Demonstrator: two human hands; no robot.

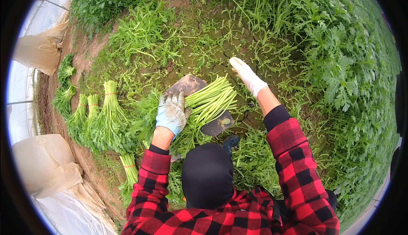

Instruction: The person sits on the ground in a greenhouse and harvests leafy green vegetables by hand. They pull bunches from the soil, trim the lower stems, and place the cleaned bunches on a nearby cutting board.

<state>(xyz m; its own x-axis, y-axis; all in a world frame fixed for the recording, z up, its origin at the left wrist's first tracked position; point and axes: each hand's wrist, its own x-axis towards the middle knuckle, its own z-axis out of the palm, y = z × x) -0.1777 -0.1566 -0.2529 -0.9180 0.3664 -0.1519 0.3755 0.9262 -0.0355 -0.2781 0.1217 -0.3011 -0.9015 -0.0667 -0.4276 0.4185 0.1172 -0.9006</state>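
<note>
My left hand, in a soiled light-blue glove, is closed over a loose bunch of leafy greens. The bunch's pale green cut stems fan out to the right, and its feathery leaves spread around and below the glove. Beneath the stems lies a dark, flat, mud-smeared sheet, showing on both sides of them. My right hand, in a white glove, reaches out over the cracked soil to the upper right of the stems. Its fingers are extended, with nothing visible in them; part of the hand is turned away from view.
Several banded bunches of greens lie to the left, and another bunch lies near my left sleeve. Loose cut greens are heaped ahead. Tall leafy plants stand along the right. Plastic sheeting edges the left side.
</note>
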